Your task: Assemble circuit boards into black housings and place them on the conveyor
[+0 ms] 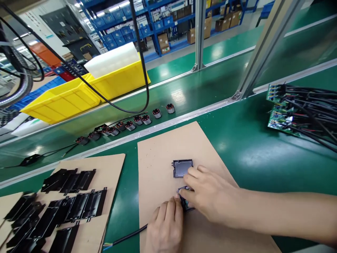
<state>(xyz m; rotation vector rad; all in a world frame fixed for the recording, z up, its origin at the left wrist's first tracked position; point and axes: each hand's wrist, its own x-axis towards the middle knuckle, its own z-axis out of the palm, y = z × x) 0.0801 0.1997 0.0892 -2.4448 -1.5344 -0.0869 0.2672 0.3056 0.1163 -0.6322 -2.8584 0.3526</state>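
A small black plastic case (187, 204) with a circuit board inside lies on the cardboard sheet before me. My left hand (166, 222) is closed at its left side, fingertips pressed together on the edge. From under that hand a black cable (131, 234) runs out left, ending in bare coloured wires. My right hand (210, 191) bends over the case with the thumb on it, fingers curled and partly hiding it. Just beyond sits a second black case half (182, 168), open side up, its lower right corner near or under my right fingertips.
Black case shells (86, 205) lie on cardboard at left. Several motor coils (130, 125) line the metal rail. Yellow bins (116, 80) stand behind, with a black cable (146, 84) hanging before them. Circuit boards with black cables (302, 112) are piled at right, near a metal post (263, 56).
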